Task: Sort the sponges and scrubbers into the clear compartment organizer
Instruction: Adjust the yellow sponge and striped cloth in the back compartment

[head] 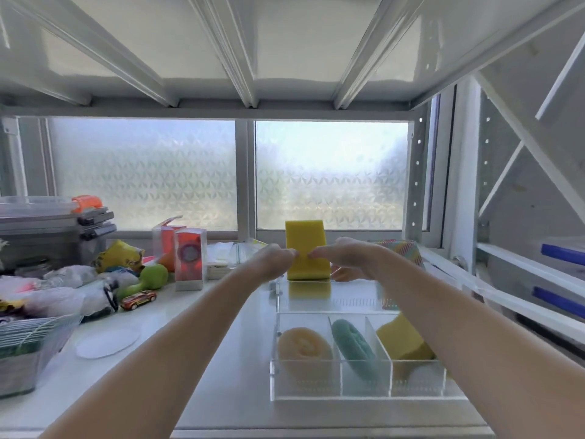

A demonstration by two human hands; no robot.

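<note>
Two bare forearms are seen rising from the lower edge of the frame toward its centre. Left hand [274,260]: fingertips pinched on the left edge of an upright yellow sponge [307,248]. Right hand [343,256]: fingertips pinched on the sponge's right edge at the same height, so the grip is shared and clamped on the sponge from both sides; neither hand is nearer than the other.

Yellow sponge: held at frame centre with its long axis vertical, its lower edge just above the far rim of the clear compartment organizer [364,397]. The rear compartment directly beneath it appears unoccupied, and a yellow reflection is shown in the wall there. A straight lowering toward the camera side is judged to be what placement calls for.

Organizer, lower right of centre on the bench [158,369]; front row, left to right: a peach round scrubber [304,348]; a teal scrubber [354,346], leaning on edge; a second yellow sponge [403,342], tilted, partly covered by the right forearm.

Unrelated items, left of frame: a toy car [138,300], a green dumbbell-shaped toy [148,278], stacked lidded boxes [53,229], a wire basket [28,346].
</note>
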